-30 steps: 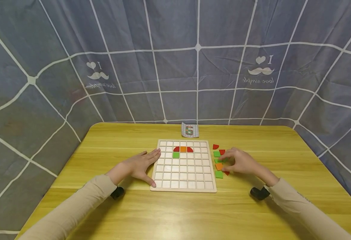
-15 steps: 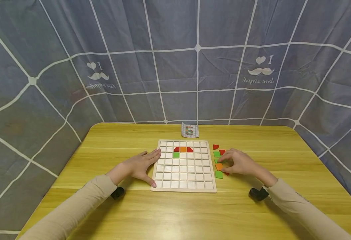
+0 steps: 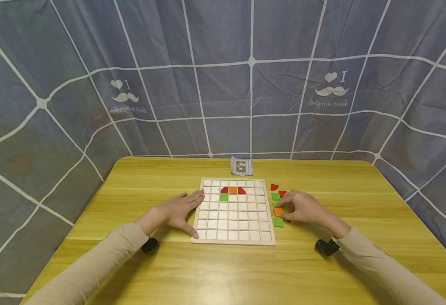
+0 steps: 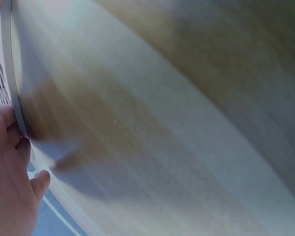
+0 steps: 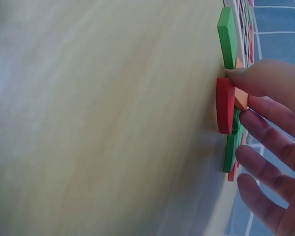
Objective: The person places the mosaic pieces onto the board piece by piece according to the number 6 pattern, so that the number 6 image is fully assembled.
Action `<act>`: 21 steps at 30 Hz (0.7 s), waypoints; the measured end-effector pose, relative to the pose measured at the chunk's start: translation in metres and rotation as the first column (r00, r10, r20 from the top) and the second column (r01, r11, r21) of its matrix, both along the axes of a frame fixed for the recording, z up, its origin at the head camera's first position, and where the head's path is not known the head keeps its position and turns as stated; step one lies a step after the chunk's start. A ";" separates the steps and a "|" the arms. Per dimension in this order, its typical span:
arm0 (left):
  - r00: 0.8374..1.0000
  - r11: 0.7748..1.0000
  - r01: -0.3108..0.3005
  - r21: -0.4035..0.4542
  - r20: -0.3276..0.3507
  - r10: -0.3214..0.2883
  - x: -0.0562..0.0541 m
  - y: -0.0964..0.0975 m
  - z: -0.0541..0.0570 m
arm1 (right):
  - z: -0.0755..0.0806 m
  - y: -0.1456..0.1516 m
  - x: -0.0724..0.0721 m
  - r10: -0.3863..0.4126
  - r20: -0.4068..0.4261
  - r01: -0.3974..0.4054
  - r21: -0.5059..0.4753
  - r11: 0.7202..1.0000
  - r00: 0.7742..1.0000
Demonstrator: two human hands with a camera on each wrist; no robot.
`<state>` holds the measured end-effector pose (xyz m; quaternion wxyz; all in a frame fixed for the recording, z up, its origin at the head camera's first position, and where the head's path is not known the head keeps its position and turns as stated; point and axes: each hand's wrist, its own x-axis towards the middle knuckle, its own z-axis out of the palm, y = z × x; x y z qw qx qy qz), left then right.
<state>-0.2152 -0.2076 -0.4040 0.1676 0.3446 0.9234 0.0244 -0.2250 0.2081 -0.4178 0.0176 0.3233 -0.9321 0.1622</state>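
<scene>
My left hand rests with spread fingers against the left edge of a wooden grid board; the thumb lies at its near left corner. On the board sit two red quarter-round tiles, an orange tile between them and a green square tile. To the right of the board, my right hand pinches a loose orange tile between thumb and forefinger. In the right wrist view this orange tile shows between the fingers, beside a red tile and green tiles.
Loose green tiles and red tiles lie along the board's right side, some partly hidden by my right hand. Behind the board is a small printed card with a coloured grid pattern. A grey checked curtain surrounds the table.
My right hand has shifted very slightly, its fingers closing in on the orange tile. My left hand and the tiles on the board stay where they were.
</scene>
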 end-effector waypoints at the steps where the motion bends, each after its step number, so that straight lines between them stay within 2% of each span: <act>1: 1.000 1.000 -0.001 0.000 0.002 0.001 0.000 0.000 0.000 | 0.000 0.000 0.000 0.001 -0.012 -0.001 0.004 1.000 1.000; 11: 1.000 1.000 -0.001 0.001 0.000 0.001 -0.001 0.000 -0.002 | 0.000 -0.001 0.001 0.004 -0.072 -0.003 0.024 1.000 0.997; 21: 1.000 1.000 -0.001 -0.005 -0.009 0.001 -0.001 0.000 -0.002 | 0.003 -0.005 -0.001 -0.008 -0.105 0.006 -0.011 1.000 0.994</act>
